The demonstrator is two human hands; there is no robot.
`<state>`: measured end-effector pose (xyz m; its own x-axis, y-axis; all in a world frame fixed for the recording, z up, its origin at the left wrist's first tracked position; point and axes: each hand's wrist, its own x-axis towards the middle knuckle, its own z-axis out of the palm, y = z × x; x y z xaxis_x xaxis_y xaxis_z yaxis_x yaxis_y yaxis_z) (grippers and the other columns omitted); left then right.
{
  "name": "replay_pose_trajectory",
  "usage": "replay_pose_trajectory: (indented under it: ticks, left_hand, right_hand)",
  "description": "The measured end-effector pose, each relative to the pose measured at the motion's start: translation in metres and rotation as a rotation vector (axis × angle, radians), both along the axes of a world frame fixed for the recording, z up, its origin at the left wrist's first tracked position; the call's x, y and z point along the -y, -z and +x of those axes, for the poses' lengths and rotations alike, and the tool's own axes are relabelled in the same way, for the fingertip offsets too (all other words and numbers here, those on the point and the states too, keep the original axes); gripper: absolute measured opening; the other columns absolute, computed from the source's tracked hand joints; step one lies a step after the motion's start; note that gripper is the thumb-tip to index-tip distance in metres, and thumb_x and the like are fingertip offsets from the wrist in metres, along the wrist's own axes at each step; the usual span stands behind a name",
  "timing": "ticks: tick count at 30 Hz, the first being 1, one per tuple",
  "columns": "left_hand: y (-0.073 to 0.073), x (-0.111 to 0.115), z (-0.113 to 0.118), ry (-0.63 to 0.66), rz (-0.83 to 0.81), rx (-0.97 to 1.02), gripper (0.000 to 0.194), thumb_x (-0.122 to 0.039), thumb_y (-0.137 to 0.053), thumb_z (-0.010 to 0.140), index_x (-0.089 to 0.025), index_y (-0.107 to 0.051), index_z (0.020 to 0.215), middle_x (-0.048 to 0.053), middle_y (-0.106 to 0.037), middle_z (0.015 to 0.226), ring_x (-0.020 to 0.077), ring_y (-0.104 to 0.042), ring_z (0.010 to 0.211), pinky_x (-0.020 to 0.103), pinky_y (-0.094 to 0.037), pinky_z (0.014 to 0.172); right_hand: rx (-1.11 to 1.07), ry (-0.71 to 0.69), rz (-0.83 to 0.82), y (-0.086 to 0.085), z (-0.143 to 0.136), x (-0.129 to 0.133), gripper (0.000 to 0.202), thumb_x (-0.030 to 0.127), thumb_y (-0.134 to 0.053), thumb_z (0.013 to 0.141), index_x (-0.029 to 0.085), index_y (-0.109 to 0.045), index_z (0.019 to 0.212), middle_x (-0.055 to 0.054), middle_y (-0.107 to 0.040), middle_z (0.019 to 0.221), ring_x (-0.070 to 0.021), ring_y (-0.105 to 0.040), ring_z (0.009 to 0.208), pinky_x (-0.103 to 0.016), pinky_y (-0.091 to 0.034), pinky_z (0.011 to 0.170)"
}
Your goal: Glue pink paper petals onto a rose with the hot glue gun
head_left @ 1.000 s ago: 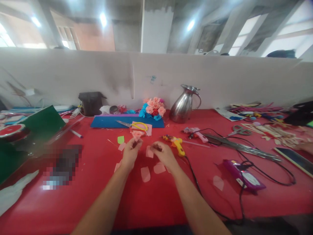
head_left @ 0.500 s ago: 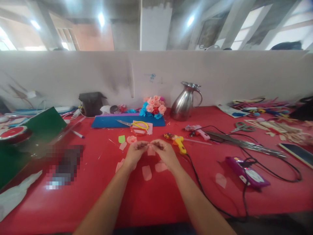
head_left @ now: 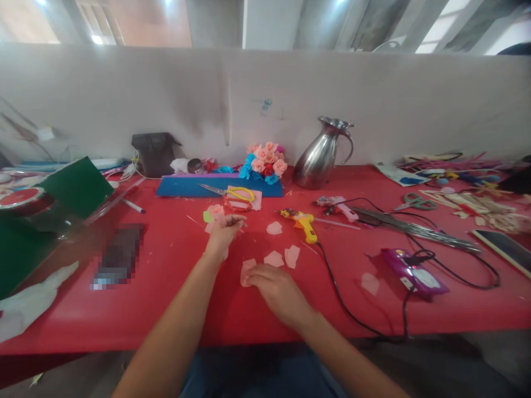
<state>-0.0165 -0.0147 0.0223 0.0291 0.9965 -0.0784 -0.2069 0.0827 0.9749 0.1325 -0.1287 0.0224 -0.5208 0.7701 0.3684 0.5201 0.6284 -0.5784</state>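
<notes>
On the red table, my right hand (head_left: pixel 280 290) pinches the edge of a pink paper petal (head_left: pixel 248 267). My left hand (head_left: pixel 224 236) hovers beside a pink paper flower (head_left: pixel 215 211), fingers loosely stretched out and apart, nothing seen in them. A green paper piece (head_left: pixel 207 216) lies by that flower. Loose pink petals are scattered right of my hands, among them one petal (head_left: pixel 274 258), a second petal (head_left: pixel 292 256) and a farther petal (head_left: pixel 274 228). Part of the pink paper under my left hand is hidden.
A yellow glue gun (head_left: pixel 305 225) with a black cord lies to the right, near a pink glue gun (head_left: pixel 341 209) and purple power box (head_left: pixel 415 273). Behind are yellow-handled scissors (head_left: pixel 238 194), a paper bouquet (head_left: pixel 267 160) and a steel jug (head_left: pixel 319 155). A tape roll (head_left: pixel 25 204) is left.
My hands have parted from their shared pinch. The right came down toward me onto a petal; the left stayed near the flower and opened. The petals on the right now lie rearranged. The view tilted downward.
</notes>
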Motion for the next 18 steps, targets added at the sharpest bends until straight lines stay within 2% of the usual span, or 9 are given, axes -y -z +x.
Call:
replay_pose_trajectory:
  ticks: [3, 7, 10, 12, 15, 18]
  left_hand:
    - [0.001, -0.002, -0.001, -0.044, 0.03, 0.001, 0.021, -0.026, -0.066, 0.061, -0.015, -0.066, 0.079, 0.003, -0.064, 0.068, 0.0074, -0.045, 0.051, 0.022, -0.031, 0.051]
    - [0.001, -0.006, -0.007, -0.157, 0.049, 0.04, 0.023, -0.026, -0.067, 0.06, -0.015, -0.065, 0.079, 0.002, -0.063, 0.067, 0.0087, -0.049, 0.055, 0.022, -0.035, 0.055]
    - [0.001, -0.009, -0.014, -0.223, 0.046, 0.039, 0.024, -0.025, -0.065, 0.06, -0.014, -0.065, 0.081, 0.003, -0.064, 0.07, 0.0088, -0.051, 0.057, 0.022, -0.037, 0.057]
    - [0.002, -0.01, -0.018, -0.281, 0.029, -0.031, 0.026, -0.022, -0.064, 0.06, -0.014, -0.065, 0.084, 0.005, -0.065, 0.078, 0.0088, -0.052, 0.058, 0.022, -0.037, 0.057]
    - [0.004, -0.011, -0.023, -0.387, 0.043, -0.212, 0.04, -0.013, -0.06, 0.056, -0.016, -0.065, 0.095, 0.006, -0.065, 0.096, 0.0088, -0.052, 0.059, 0.022, -0.036, 0.055]
    - [0.005, -0.011, -0.024, -0.395, 0.043, -0.286, 0.033, -0.015, -0.057, 0.059, -0.016, -0.068, 0.091, 0.007, -0.067, 0.092, 0.0126, -0.057, 0.064, 0.024, -0.04, 0.059]
  right_hand:
    - [-0.006, 0.053, 0.039, 0.005, 0.004, 0.0, 0.028, 0.012, -0.042, 0.087, 0.025, -0.067, 0.089, -0.002, -0.069, 0.093, -0.0165, -0.061, 0.092, -0.033, -0.048, 0.084]
    - [-0.034, 0.192, 0.137, 0.008, 0.007, -0.007, 0.027, 0.009, -0.044, 0.085, 0.024, -0.067, 0.083, -0.003, -0.068, 0.097, -0.0177, -0.06, 0.096, -0.038, -0.044, 0.09]
    - [0.0, 0.215, 0.128, 0.01, 0.006, -0.01, 0.027, 0.006, -0.046, 0.082, 0.023, -0.067, 0.08, -0.004, -0.067, 0.101, -0.0197, -0.058, 0.099, -0.041, -0.044, 0.09]
    - [-0.011, 0.257, 0.116, 0.012, 0.006, -0.01, 0.029, 0.003, -0.046, 0.079, 0.023, -0.067, 0.079, -0.005, -0.066, 0.102, -0.0206, -0.057, 0.098, -0.04, -0.046, 0.086]
    - [-0.083, 0.342, 0.101, 0.012, 0.007, -0.009, 0.03, 0.002, -0.045, 0.075, 0.022, -0.068, 0.077, -0.006, -0.066, 0.095, -0.02, -0.058, 0.092, -0.038, -0.048, 0.081]
    - [-0.129, 0.373, 0.056, 0.011, 0.009, -0.01, 0.029, 0.003, -0.046, 0.073, 0.022, -0.067, 0.075, -0.005, -0.066, 0.088, -0.0194, -0.059, 0.086, -0.037, -0.048, 0.079]
